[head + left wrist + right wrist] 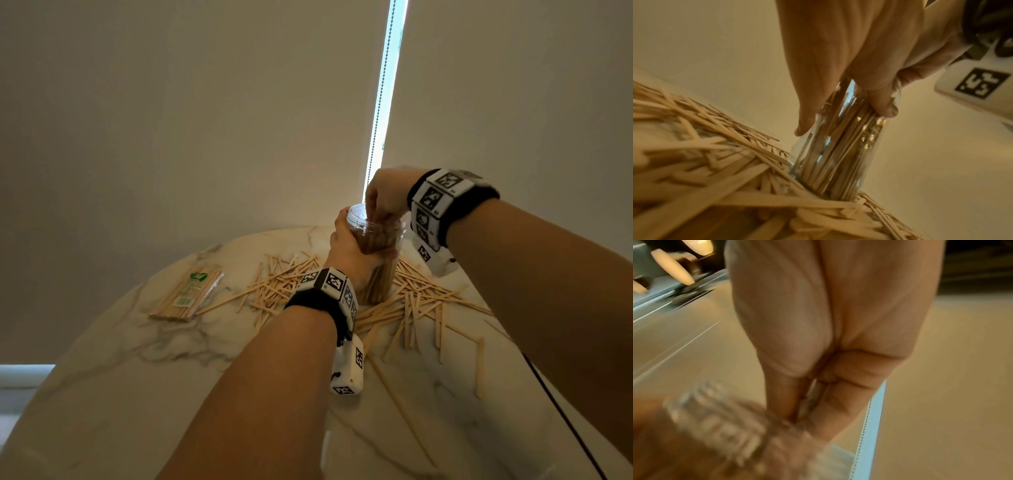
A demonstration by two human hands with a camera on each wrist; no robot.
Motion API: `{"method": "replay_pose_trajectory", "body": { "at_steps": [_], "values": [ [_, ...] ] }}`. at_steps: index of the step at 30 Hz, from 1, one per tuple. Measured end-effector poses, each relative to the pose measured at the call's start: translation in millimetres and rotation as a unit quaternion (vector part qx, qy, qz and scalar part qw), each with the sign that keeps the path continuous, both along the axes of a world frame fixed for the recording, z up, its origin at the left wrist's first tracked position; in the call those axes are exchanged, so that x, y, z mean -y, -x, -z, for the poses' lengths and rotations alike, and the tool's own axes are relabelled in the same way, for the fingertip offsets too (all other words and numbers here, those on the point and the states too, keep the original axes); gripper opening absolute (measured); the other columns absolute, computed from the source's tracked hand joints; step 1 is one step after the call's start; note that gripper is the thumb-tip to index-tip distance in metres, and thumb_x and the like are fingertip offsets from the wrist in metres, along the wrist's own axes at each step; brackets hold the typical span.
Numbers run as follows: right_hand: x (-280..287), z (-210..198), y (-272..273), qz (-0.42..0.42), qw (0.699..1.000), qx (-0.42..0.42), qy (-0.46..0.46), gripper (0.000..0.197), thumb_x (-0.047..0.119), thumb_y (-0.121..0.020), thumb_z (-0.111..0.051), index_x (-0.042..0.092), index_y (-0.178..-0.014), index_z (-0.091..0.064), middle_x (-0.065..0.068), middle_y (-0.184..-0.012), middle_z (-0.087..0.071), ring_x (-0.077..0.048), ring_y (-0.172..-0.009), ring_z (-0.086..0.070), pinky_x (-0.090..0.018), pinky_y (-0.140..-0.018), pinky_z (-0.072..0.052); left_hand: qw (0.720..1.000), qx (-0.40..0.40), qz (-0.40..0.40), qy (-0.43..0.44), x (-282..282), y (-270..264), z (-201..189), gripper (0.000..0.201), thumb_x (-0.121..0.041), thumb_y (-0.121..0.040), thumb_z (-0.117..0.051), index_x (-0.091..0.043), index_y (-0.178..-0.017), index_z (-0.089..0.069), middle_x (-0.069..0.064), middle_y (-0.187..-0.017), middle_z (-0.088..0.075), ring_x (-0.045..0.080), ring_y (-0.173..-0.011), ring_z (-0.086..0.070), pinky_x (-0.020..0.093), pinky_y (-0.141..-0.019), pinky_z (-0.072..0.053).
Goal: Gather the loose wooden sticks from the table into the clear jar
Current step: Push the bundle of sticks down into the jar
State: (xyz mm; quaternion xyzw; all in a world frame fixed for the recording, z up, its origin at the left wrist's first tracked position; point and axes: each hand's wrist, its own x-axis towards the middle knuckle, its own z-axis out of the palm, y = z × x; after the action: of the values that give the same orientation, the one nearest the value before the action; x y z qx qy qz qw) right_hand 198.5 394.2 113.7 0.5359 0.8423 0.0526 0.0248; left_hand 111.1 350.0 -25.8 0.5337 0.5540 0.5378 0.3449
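Note:
A tall clear jar (376, 281) packed with upright wooden sticks stands on the marble table (137, 394). My left hand (356, 243) grips it round the upper body; the left wrist view shows the thumb and fingers of that left hand (844, 121) wrapped on the jar (838, 162). My right hand (376, 217) is above the mouth with fingers dipped inside, pinched together on stick tops. In the right wrist view my right hand (797, 420) and the jar rim (715, 410) are blurred. Several loose sticks (421, 301) lie scattered around the jar's base (705, 162).
A plastic-wrapped packet of sticks (186, 294) lies at the table's left. More loose sticks (274, 291) spread left of the jar. A black cable (565, 411) runs along the right edge. Behind the table hangs a blind with a bead chain (383, 102).

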Motion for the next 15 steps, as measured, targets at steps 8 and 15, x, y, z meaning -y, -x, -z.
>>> {"method": "replay_pose_trajectory", "body": {
  "at_steps": [8,15],
  "values": [
    [9.1,4.7,-1.7,-0.014,0.999,-0.037,-0.016,0.017,0.014,-0.091,-0.065,0.021,-0.102,-0.076,0.004,-0.108,-0.068,-0.016,-0.097,-0.061,-0.029,-0.083,-0.051,1.0,-0.011,0.009,-0.002,2.6,0.0,-0.4,0.117,-0.034,-0.065,-0.088,-0.042,-0.15,-0.008,0.005,-0.149,-0.039,0.027,-0.134,-0.044,0.05,-0.11,-0.039],
    [20.2,7.0,-13.5,-0.004,0.997,-0.082,-0.01,0.017,0.02,-0.091,-0.067,0.021,-0.106,-0.076,0.004,-0.105,-0.072,-0.015,-0.097,-0.065,-0.029,-0.084,-0.054,1.0,-0.028,0.003,0.001,1.7,1.7,-1.0,0.119,-0.036,-0.067,-0.088,-0.04,-0.152,-0.005,0.006,-0.151,-0.038,0.027,-0.135,-0.043,0.051,-0.111,-0.038]
  ]
}}
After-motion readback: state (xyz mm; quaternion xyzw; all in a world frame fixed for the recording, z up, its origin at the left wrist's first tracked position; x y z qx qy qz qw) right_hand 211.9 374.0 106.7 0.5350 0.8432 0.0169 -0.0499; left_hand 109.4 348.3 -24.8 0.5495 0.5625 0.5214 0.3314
